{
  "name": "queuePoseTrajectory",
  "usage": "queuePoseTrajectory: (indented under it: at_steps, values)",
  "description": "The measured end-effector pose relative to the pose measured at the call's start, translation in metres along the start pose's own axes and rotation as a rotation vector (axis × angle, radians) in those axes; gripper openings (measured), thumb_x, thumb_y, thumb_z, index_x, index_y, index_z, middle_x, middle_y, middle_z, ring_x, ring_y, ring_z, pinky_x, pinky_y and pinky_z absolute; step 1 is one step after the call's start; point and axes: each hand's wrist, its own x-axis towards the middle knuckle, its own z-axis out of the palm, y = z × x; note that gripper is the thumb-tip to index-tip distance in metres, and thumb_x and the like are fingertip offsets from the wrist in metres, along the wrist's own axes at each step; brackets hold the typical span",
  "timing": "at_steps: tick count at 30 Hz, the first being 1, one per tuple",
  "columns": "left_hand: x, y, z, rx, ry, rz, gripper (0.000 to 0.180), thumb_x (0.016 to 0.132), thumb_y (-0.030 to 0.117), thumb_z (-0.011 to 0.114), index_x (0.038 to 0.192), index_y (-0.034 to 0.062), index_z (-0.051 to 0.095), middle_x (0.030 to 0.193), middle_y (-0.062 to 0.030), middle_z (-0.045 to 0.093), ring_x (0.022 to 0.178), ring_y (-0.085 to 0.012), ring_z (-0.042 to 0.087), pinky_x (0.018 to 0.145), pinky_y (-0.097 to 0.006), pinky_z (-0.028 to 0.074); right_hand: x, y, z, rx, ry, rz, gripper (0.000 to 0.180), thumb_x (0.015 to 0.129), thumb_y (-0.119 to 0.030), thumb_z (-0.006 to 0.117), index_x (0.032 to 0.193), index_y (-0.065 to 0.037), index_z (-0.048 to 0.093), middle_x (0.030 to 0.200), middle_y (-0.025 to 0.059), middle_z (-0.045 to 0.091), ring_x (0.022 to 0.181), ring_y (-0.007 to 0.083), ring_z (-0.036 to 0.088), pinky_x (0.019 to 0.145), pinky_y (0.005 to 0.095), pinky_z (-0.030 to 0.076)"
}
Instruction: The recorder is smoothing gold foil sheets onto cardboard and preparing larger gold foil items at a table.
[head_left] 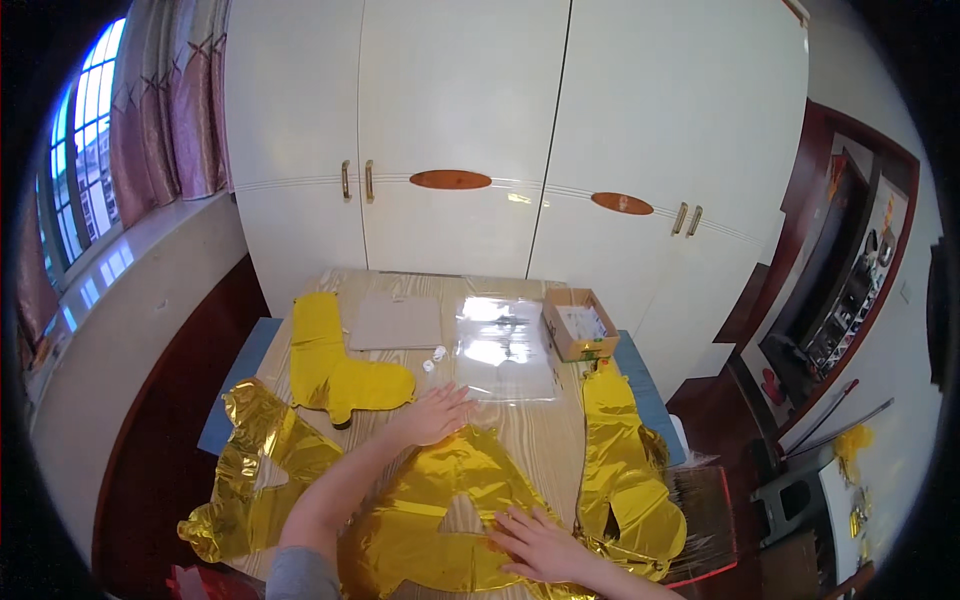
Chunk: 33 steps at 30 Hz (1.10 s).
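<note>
A flat gold foil balloon, letter-shaped with a triangular hole in its middle, lies spread out in front of me. My left hand rests palm down at its top end, fingers stretched forward. Lower on the right side, my right hand presses flat on the foil beside the hole, its fingers spread. Neither hand grips anything. To the left lie an L-shaped gold foil balloon and a crumpled one with a hole. Another long gold foil balloon lies along the table's right side.
On the wood-grain table, a grey-brown flat board, a shiny clear plastic sheet and small white pieces lie farther back. An open cardboard box stands at the back right. White cabinets rise behind; a grey stool is at right.
</note>
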Motion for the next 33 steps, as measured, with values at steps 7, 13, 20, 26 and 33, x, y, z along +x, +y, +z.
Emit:
queuePoseTrajectory:
  at_steps: [7,13,20,26,33]
  values:
    - [0.023,-0.022,0.008,-0.004,-0.058,0.054,0.054,0.1,0.026,0.04,0.149,0.0062,0.029,0.156,-0.017,0.028,0.144,-0.039,0.023,0.117,-0.048,0.023,-0.001,-0.003,0.015,0.076,0.046,-0.004,0.063,0.097,-0.053,0.047,0.144,-0.012,0.042,0.151,0.0161,0.037,0.14,0.0323,0.034,0.115,0.0509,0.026]
    - [0.047,-0.041,0.016,-0.197,-0.062,-0.024,0.057,0.096,0.012,0.038,0.151,0.0041,0.024,0.157,-0.018,0.026,0.145,-0.0372,0.022,0.118,-0.047,0.021,0.002,-0.004,0.009,0.042,0.037,0.002,0.064,0.097,-0.055,0.044,0.144,-0.012,0.042,0.151,0.0149,0.038,0.14,0.031,0.036,0.116,0.0479,0.024]
    - [0.043,-0.022,-0.015,-0.01,0.138,-0.092,0.055,0.094,0.024,0.048,0.143,0.002,0.037,0.147,-0.021,0.039,0.138,-0.036,0.035,0.114,-0.045,0.029,0.0,-0.003,0.006,0.061,0.019,0.011,0.061,0.097,-0.052,0.046,0.143,-0.012,0.043,0.151,0.0137,0.039,0.14,0.0301,0.036,0.116,0.0473,0.025]
    - [0.008,-0.023,-0.051,0.192,0.046,-0.423,0.032,0.085,0.03,0.058,0.098,0.003,0.068,0.106,-0.0144,0.064,0.106,-0.032,0.057,0.09,-0.046,0.045,-0.002,-0.002,0.012,0.061,0.059,0.019,0.06,0.096,-0.052,0.049,0.141,-0.012,0.047,0.148,0.0133,0.043,0.137,0.0301,0.039,0.115,0.0468,0.027]
    - [-0.006,-0.034,-0.013,0.22,0.274,-0.294,0.023,0.079,0.024,0.059,0.083,0.0046,0.07,0.097,-0.0125,0.063,0.097,-0.0298,0.058,0.082,-0.046,0.045,0.001,-0.005,0.01,0.076,0.105,0.002,0.059,0.095,-0.052,0.052,0.138,-0.012,0.05,0.145,0.0117,0.046,0.136,0.0298,0.041,0.114,0.0469,0.029]
